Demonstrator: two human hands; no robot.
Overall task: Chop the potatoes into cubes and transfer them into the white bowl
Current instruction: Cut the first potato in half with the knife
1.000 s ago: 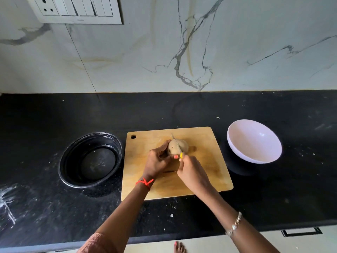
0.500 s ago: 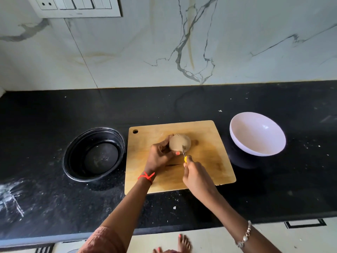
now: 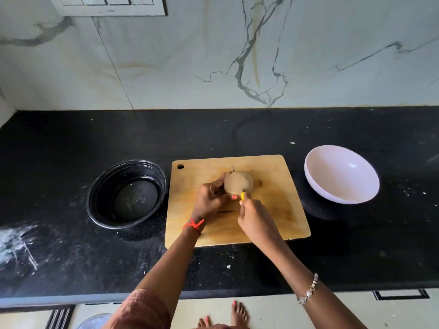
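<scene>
Cutting, at the very first stage: halving a round pale-brown potato (image 3: 238,184) on the light wooden cutting board (image 3: 273,210), near the middle of it. Looks like the opening cut, judging from the whole shape of the potato and from no cubes anywhere on the board or inside the white round bowl (image 3: 332,172), standing on the black stone worktop (image 3: 356,245) just to the right of the board and apart from it.

Holds the potato from its left side with the left hand (image 3: 211,200), fingers (image 3: 215,188) curled round it, one orange-painted nail showing low on the near side. Grips a small knife with a yellow handle (image 3: 242,195) in the right hand (image 3: 256,217), fingers closed round the handle and hiding all but a bit of yellow. Shows what looks like the blade tip as a thin grey sliver at the far top of the potato; cannot tell the depth of the cut.

Reaches in with both forearms from the near edge of the worktop, hands close together over the board, with a red thread (image 3: 193,225) on the left wrist and a silver bracelet (image 3: 308,289) on the right.

Next, probably: press the blade fully down to the board, with the left fingers well off the cutting line, then lay the halves flat side down before slicing into strips and cubes. Risks a roll of the round potato under the knife if held loosely.
</scene>
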